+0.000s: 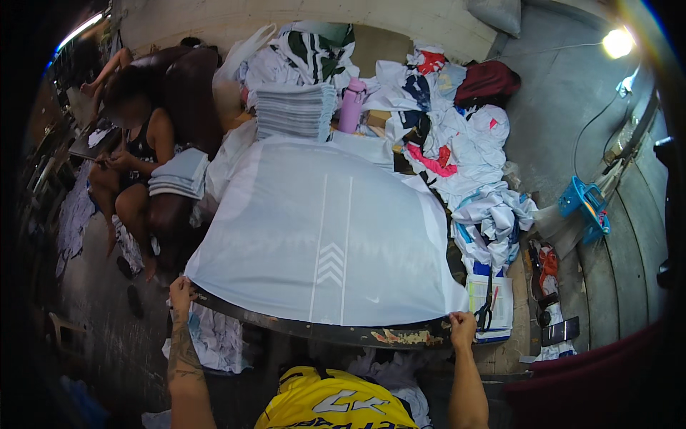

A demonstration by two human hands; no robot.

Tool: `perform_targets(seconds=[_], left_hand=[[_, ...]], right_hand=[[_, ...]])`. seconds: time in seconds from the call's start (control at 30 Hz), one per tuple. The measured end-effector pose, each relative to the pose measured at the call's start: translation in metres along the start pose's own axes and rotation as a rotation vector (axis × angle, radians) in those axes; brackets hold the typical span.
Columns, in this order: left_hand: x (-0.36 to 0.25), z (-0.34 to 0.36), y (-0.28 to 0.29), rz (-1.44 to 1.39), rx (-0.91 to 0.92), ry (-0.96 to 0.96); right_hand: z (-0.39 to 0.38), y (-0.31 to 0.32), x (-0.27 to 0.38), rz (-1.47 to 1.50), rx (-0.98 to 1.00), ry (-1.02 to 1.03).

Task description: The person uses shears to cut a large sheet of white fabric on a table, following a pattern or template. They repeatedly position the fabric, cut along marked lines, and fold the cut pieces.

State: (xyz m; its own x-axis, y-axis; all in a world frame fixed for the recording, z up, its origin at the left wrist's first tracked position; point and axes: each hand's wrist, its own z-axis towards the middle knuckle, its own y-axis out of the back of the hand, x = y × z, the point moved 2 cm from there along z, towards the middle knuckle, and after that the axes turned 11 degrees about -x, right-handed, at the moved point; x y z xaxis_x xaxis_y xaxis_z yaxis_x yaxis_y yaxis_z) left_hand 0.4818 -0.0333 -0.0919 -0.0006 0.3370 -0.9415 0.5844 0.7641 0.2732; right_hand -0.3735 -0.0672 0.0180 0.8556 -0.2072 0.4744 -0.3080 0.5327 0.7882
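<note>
Spanning left grip point(181, 292) to right grip point(462, 327), pale cloth point(299, 229) pinched at near corners.

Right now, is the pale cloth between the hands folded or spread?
Spread: the pale cloth lies broad across the table, its near corners pinched by the left hand and right hand.

Free room over the pale cloth point(275, 222), with 1 folded stack point(294, 112) and 1 pink bottle point(351, 107) as far-edge obstacles.

A bare bulb point(618, 43) shines against the grey wall point(564, 93); a tube light point(78, 30) glows upper left. A brown armchair point(191, 96) and a scuffed, dark table point(407, 337) stand on dark floor point(153, 339).
</note>
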Motion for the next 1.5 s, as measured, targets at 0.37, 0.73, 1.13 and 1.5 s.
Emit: perform_targets(seconds=[0.37, 0.73, 1.13, 1.5], left_hand=[[-0.042, -0.066, 0.067, 0.817, 0.08, -0.35], [-0.129, 0.089, -0.258, 0.697, 0.101, -1.026], [-0.193, 0.186, -0.366, 0.808, 0.253, -1.046], [-0.165, 0.157, -0.342, 1.013, 0.152, -1.117]], right_hand=[[-0.094, 0.038, 0.004, -0.265, 0.264, -0.087], [0.12, -0.191, 0.206, -0.025, 0.231, 0.384], [0.222, -0.289, 0.206, -0.389, 0.509, 0.126], [0.128, -0.191, 0.195, -0.139, 0.351, 0.15]])
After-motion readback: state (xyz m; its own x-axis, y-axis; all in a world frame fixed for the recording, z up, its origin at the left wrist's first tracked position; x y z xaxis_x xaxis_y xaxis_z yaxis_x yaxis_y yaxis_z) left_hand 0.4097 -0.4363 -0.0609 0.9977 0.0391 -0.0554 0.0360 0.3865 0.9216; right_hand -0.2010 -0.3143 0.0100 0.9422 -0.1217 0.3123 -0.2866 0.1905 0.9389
